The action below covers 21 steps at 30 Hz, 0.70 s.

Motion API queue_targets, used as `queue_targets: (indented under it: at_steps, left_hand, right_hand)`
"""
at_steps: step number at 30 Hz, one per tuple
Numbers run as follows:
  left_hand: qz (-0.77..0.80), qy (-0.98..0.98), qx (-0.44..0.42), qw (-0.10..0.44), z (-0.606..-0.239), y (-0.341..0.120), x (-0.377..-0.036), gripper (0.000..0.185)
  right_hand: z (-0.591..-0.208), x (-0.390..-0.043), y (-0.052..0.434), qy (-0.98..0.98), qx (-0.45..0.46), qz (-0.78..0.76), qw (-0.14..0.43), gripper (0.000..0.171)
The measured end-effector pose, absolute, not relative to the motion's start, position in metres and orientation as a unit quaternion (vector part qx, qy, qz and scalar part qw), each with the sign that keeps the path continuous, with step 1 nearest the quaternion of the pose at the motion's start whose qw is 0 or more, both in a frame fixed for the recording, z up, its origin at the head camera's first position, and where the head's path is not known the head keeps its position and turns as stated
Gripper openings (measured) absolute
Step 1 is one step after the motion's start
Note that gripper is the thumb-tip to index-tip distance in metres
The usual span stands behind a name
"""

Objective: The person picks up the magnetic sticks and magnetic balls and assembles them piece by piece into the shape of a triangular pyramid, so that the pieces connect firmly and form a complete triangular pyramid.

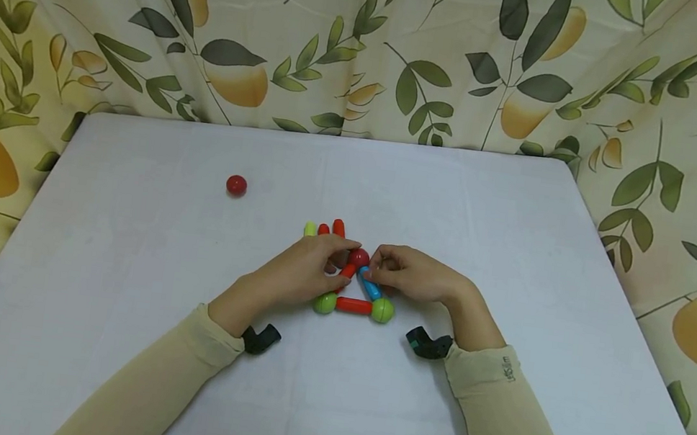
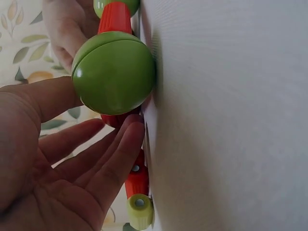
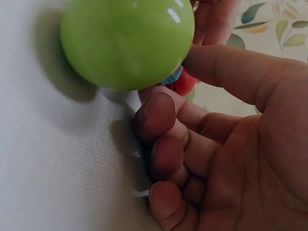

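A loose red ball (image 1: 236, 185) lies far to the left on the white table (image 1: 122, 255), well apart from the hands. Near the table's middle, a yellow-green stick (image 1: 311, 229) and two orange-red sticks (image 1: 334, 228) poke out just behind the left hand (image 1: 305, 274), whose fingers curl around the left orange-red stick (image 1: 348, 271) of a flat triangle. At the triangle's top sits a dark red ball (image 1: 359, 256), where both hands meet. The base is an orange-red stick (image 1: 353, 306) between two green balls (image 1: 325, 303). The right hand (image 1: 416, 275) pinches the blue stick (image 1: 370, 285) on the right side with curled fingers.
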<state>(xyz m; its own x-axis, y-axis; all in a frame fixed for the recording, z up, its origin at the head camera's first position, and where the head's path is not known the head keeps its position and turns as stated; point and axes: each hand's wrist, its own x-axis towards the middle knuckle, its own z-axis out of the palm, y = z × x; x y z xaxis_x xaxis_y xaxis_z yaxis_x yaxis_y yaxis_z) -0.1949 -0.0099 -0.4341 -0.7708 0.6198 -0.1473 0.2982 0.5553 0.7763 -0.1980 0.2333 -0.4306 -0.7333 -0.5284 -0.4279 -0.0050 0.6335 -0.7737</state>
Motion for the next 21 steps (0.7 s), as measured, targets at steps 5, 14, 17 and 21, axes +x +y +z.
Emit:
queue_targets:
  at_steps: [5, 14, 17, 21]
  left_hand:
    - [0.384, 0.868, 0.251, 0.188, -0.432, -0.013, -0.197, 0.052]
    - [0.381, 0.882, 0.216, 0.172, -0.422, -0.025, -0.204, 0.049]
    - [0.387, 0.881, 0.209, 0.173, -0.421, -0.029, -0.207, 0.047]
    - [0.397, 0.881, 0.197, 0.166, -0.421, -0.036, -0.213, 0.045]
  right_hand:
    - [-0.430, -0.198, 0.233, 0.844, -0.157, -0.395, 0.328, 0.017]
    - [-0.428, -0.199, 0.234, 0.843, -0.152, -0.396, 0.330, 0.016]
    - [-0.428, -0.199, 0.234, 0.841, -0.148, -0.398, 0.334, 0.016]
    - [-0.428, -0.198, 0.234, 0.840, -0.148, -0.399, 0.336, 0.016]
